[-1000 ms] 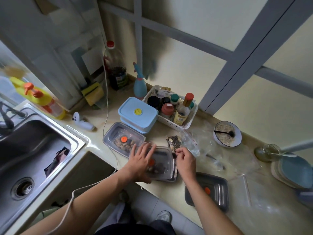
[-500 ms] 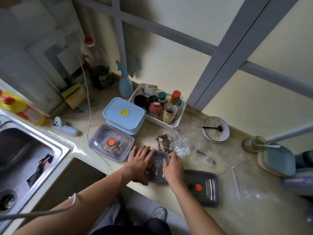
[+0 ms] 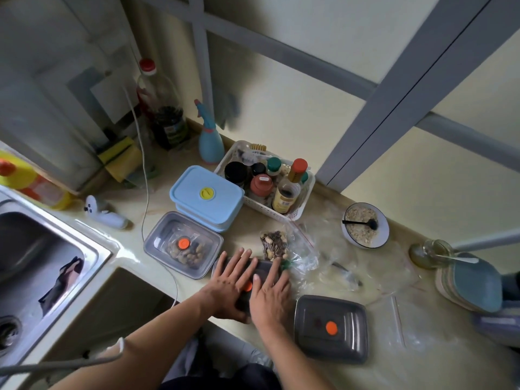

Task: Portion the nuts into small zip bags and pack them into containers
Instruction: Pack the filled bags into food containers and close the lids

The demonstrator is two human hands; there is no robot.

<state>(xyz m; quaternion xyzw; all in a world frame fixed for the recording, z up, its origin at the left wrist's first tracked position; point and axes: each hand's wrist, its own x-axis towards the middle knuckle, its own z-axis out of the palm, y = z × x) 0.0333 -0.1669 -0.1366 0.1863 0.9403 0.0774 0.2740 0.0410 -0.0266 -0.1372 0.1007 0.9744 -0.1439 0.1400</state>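
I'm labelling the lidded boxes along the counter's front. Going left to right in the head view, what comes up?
Clear container of nuts → grey container under left hand and right hand → grey container with orange button.

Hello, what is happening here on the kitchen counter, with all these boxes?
A person is packing nuts into containers. Both hands, the left hand and the right hand, press flat on the lid of the middle grey container at the counter's front edge. To its left a closed grey container already holds bagged nuts. To its right another grey container is also closed. A zip bag of nuts lies just behind the hands, not yet packed.
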